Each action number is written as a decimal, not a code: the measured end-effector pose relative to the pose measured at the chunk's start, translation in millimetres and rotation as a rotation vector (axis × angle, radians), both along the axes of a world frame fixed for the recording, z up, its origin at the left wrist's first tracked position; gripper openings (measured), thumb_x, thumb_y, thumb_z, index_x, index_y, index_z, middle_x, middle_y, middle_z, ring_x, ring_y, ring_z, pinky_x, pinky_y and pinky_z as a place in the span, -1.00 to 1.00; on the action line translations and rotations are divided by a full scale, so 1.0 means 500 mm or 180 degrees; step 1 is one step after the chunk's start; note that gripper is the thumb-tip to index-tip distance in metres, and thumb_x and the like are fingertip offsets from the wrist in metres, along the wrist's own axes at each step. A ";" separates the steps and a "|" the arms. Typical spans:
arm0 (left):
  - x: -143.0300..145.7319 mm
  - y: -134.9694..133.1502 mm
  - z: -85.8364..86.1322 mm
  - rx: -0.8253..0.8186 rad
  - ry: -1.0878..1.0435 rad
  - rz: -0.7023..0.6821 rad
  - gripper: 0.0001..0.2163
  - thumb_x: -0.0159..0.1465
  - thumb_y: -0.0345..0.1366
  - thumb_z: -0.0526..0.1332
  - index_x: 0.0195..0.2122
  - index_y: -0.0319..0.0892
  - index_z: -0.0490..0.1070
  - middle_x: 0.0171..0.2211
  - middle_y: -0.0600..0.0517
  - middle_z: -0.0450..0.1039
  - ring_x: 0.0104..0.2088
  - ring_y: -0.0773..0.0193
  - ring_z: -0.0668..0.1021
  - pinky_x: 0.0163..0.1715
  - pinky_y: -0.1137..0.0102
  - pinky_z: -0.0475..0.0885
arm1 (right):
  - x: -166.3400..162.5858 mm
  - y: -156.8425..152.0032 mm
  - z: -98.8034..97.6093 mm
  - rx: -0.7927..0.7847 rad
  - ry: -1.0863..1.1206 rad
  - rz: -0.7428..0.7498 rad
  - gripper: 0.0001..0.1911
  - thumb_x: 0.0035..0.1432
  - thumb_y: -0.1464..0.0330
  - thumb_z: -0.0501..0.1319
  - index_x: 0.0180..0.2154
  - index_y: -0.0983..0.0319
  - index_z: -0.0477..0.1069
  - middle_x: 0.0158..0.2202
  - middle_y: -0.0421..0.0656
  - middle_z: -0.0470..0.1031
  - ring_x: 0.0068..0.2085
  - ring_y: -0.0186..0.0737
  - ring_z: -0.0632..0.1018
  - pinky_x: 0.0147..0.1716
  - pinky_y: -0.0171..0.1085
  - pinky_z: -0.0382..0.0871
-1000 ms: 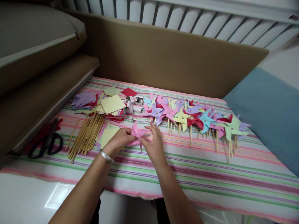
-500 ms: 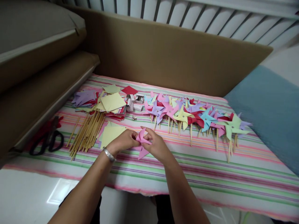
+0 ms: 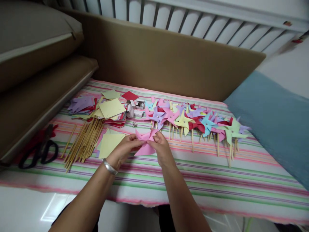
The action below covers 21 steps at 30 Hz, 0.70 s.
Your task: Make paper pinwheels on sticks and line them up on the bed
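Between both hands is a pink paper pinwheel [image 3: 145, 149], its blades folded in toward the middle. My left hand [image 3: 127, 145] pinches its left side, thumb near the centre. My right hand [image 3: 160, 144] grips the right side, its thumb also by the centre; the fingertips behind the paper are partly hidden. No stick shows on this pinwheel. Just left of my left hand lie yellow paper squares [image 3: 108, 145] with cut corners. Beyond the hands sits a small heap of shiny metal fasteners [image 3: 134, 124].
Wooden sticks [image 3: 84, 140] and black-handled scissors [image 3: 40, 151] lie left. Stacked coloured paper [image 3: 112, 109] and small white boxes [image 3: 135, 109] stand behind. Finished pinwheels on sticks [image 3: 183, 120] spread to the right. A brown board [image 3: 169, 61] rises along the back of the striped cloth [image 3: 193, 193].
The pink pinwheel has turned from edge-on to a flatter, more open face, with both thumbs now near its centre. The whole view has shifted slightly.
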<state>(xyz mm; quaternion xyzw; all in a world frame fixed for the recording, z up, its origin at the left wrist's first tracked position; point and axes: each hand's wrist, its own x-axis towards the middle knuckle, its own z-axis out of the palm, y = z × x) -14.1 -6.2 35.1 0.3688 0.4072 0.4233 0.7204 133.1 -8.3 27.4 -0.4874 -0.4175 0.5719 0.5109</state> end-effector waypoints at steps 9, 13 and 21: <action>0.026 -0.006 -0.011 -0.0172 0.0030 0.0669 -0.84 -0.15 -0.33 0.38 -0.64 -0.23 0.40 -0.70 0.13 0.35 -0.64 0.45 0.34 -0.56 0.50 0.22 | -0.021 -0.002 -0.003 0.0096 0.0041 -0.0077 -0.58 -0.12 0.38 0.25 -0.13 0.17 0.29 -0.54 -0.32 0.34 -0.56 -0.34 0.34 -0.52 -0.35 0.26; 0.017 0.001 -0.012 -0.0111 0.0227 0.0818 -0.87 -0.16 -0.34 0.34 -0.62 -0.24 0.40 -0.69 0.12 0.37 -0.64 0.42 0.35 -0.56 0.48 0.23 | -0.026 -0.001 -0.006 -0.0050 -0.0019 -0.0075 -0.54 -0.14 0.36 0.29 -0.12 0.19 0.28 -0.49 -0.30 0.39 -0.46 -0.29 0.44 -0.40 -0.30 0.33; -0.050 0.036 -0.019 -0.0253 0.0390 0.1130 -0.81 -0.20 -0.34 0.33 -0.53 -0.27 0.42 -0.62 0.06 0.44 -0.61 0.35 0.42 -0.55 0.45 0.26 | -0.025 -0.023 -0.002 0.0822 -0.1311 -0.0203 -0.62 0.05 0.37 0.18 -0.03 0.16 0.33 -0.23 -0.12 0.48 -0.19 -0.17 0.50 -0.15 -0.13 0.37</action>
